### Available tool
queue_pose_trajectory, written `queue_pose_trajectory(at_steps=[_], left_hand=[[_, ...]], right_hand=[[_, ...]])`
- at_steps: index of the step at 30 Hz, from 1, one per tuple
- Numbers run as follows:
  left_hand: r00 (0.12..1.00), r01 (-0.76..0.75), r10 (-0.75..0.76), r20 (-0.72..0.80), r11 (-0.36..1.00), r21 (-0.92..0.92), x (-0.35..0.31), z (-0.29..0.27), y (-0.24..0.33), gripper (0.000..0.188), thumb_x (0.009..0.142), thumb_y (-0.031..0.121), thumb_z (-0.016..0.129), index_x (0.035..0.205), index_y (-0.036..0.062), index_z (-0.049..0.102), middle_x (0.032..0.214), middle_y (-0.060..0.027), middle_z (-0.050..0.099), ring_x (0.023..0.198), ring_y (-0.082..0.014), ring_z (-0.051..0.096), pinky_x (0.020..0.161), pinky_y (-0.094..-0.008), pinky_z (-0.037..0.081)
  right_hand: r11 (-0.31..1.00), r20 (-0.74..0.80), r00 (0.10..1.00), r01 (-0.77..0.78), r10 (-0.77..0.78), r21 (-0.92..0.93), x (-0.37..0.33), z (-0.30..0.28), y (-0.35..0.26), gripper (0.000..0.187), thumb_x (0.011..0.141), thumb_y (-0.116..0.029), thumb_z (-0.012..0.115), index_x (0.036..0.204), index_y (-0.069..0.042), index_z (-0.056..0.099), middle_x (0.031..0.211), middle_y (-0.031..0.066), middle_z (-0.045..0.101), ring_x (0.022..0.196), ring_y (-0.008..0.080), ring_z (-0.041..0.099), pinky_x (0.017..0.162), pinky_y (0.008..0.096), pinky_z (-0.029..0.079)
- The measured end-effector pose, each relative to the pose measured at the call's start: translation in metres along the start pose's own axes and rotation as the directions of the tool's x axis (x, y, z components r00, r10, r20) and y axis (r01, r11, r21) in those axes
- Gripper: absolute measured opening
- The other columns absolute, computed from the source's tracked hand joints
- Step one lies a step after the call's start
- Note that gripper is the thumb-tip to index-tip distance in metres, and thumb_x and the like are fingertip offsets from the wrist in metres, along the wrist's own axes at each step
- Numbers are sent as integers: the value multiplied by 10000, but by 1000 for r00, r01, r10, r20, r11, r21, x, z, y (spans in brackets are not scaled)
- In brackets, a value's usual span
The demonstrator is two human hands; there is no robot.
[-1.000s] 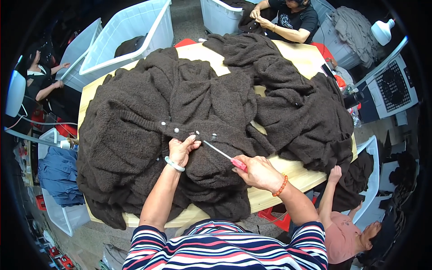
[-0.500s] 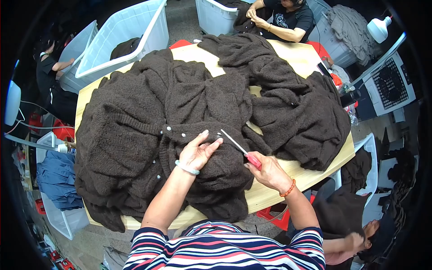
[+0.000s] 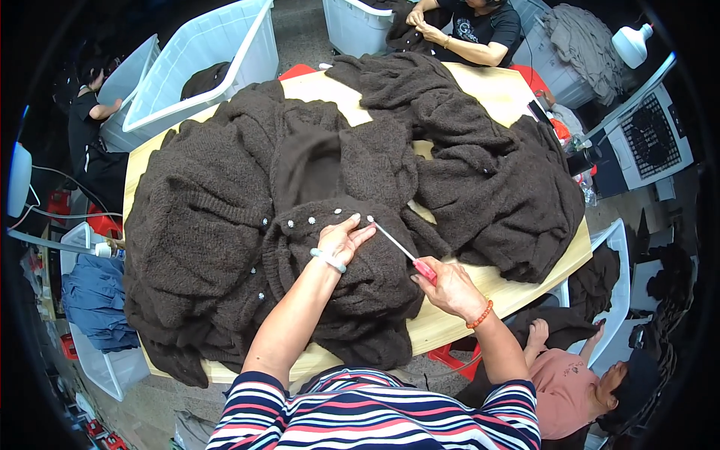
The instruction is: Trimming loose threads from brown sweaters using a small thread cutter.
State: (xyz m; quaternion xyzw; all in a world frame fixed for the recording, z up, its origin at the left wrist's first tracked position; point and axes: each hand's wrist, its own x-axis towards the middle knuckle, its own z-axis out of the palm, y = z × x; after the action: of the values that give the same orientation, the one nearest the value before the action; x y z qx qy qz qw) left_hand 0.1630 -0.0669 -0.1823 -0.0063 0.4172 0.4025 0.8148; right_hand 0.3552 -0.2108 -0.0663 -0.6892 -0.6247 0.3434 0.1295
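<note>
Dark brown knit garment (image 3: 367, 274), bunched on a pale wooden table (image 3: 480, 81), near its front edge, just beyond a striped shirt (image 3: 375, 412). Along its band: row of pale buttons (image 3: 312, 221).

Red-handled tool (image 3: 425, 271), slim metal shaft, slanting up and leftward, tip at the rightmost button of the row.

Right hand (image 3: 452, 289), orange bead bracelet (image 3: 480, 313) at wrist: closed firmly round the handle. Left hand (image 3: 341, 241), pale bangle (image 3: 328, 260) at wrist: fingers extended and slightly parted on the band, just left of the tool tip; any pinch on the cloth, impossible to tell.

In the way: thick brown folds (image 3: 202, 180) at left, crowding against the buttoned piece and hiding much of the tabletop; brown pile (image 3: 502, 217) at right, beyond the tool.

Around: white bin (image 3: 255, 49) past the far left edge; blue cloth (image 3: 97, 300) in a container at left; grey cloth (image 3: 589, 52) at upper right, near a white lamp (image 3: 630, 45); red stool (image 3: 457, 361) below the near edge. Also present: co-worker in black (image 3: 480, 45) at the far side, handling dark cloth; co-worker in pink (image 3: 562, 390) at lower right.
</note>
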Motion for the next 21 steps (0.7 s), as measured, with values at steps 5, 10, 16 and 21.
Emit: queue_pose_trajectory(at_steps=[5, 10, 16, 21], left_hand=[[995, -97, 94, 38, 992, 84, 4, -17, 2, 111, 897, -38, 606, 896, -144, 573, 957, -254, 632, 928, -457, 658, 832, -518, 597], [994, -102, 92, 58, 976, 191, -7, -10, 1, 98, 891, -54, 605, 934, -140, 594, 969, -250, 661, 924, -403, 676, 791, -466, 618], [987, -147, 127, 94, 958, 247, -18, -3, -2, 129, 897, -57, 592, 990, -124, 532, 993, -219, 642, 906, -375, 683, 784, -435, 625], [988, -146, 127, 90, 959, 244, -17, -11, -2, 118, 900, -60, 582, 985, -121, 528, 1003, -220, 639, 901, -358, 685, 795, -423, 624]], right_hand=[[997, 23, 1000, 17, -16, -74, -4, -3, 0, 266, 901, -261, 607, 1094, -79, 608, 800, 212, 667, 805, 422, 645, 742, 506, 508], [999, 25, 999, -35, 36, -40, 2, -4, -9, 269, 899, -260, 607, 1095, -77, 611, 814, 211, 670, 817, 425, 646, 750, 503, 509], [998, 31, 999, -31, 33, -58, 10, -5, -5, 284, 880, -254, 637, 1071, -45, 613, 816, 219, 662, 792, 414, 642, 716, 471, 506], [1000, 56, 998, 17, -16, -15, 3, -5, -1, 257, 896, -245, 611, 1084, -70, 609, 819, 219, 668, 834, 423, 643, 754, 504, 506]])
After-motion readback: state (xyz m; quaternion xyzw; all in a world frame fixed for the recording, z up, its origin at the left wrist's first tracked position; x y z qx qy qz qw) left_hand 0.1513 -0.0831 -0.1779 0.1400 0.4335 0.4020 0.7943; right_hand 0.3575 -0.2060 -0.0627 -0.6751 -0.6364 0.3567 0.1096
